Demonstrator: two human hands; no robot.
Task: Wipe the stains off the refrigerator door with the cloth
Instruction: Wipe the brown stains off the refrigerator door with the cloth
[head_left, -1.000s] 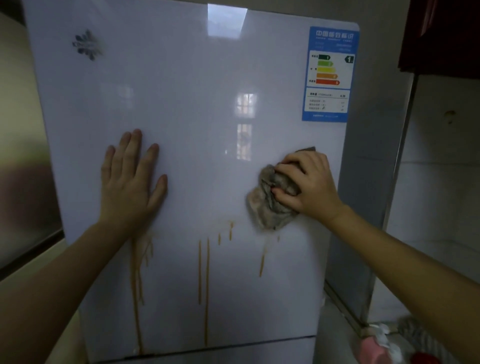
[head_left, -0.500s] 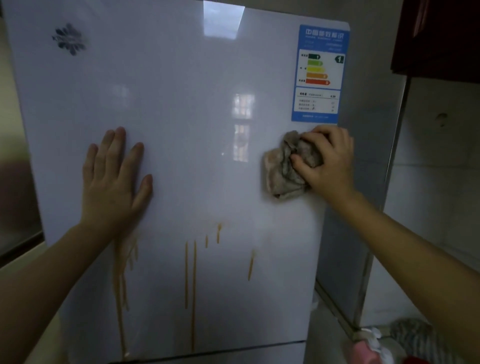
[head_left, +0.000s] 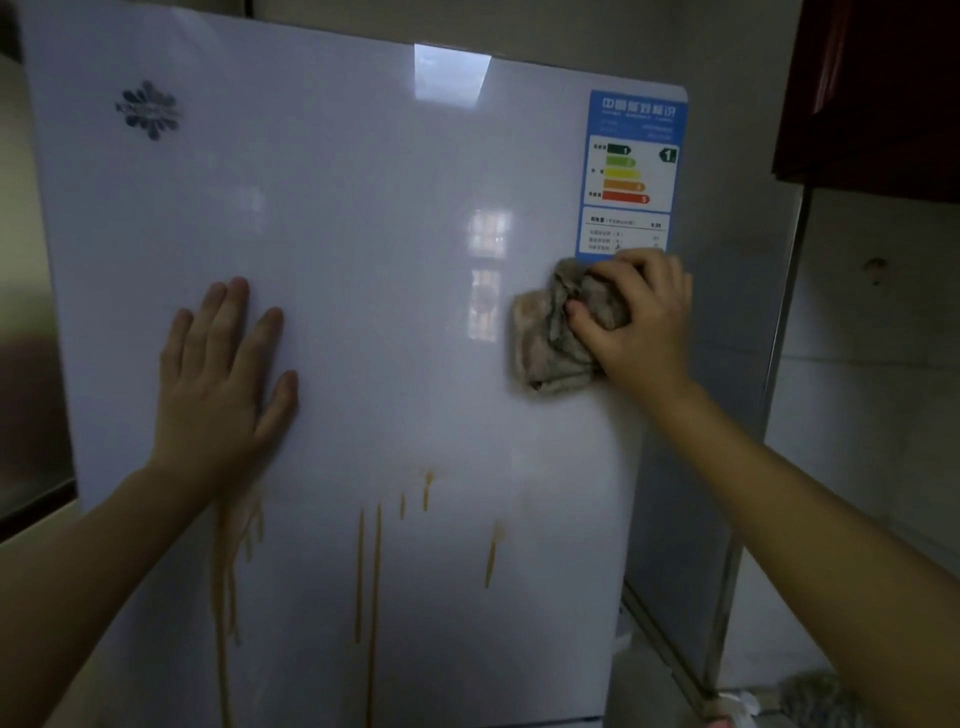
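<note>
The cloth (head_left: 548, 348) is sitting bunched against the right side of the refrigerator door (head_left: 363, 218), just under the energy label (head_left: 631, 171). The right hand (head_left: 644, 322) is gripping it, fingers curled round the wad and pressing it to the panel. The stains (head_left: 374, 571), thin orange-brown runs, are lying well below the cloth on the lower part of the door, and none is under the cloth at present, so in my judgement most of the wiping is yet to be done. The first hazard is arising at the label. The knuckles are overlapping its bottom edge, and rubbing there risks lifting or scuffing it. The second is smearing. The cloth is looking grey-brown and tightly wadded, so only a small face is meeting the door, and dragging it down through the runs is likely to spread them rather than lift them. The left hand (head_left: 223, 384) is lying flat on the panel with fingers straight and spread, holding nothing. The leftmost streaks are running out from under its wrist, so the forearm is hiding part of them and may be picking up residue, and that patch could be missed. The lighting is dim and the glossy surface is throwing window reflections, which makes faint film easy to overlook. The longest runs are reaching toward the door's bottom edge, where residue could lodge.
</note>
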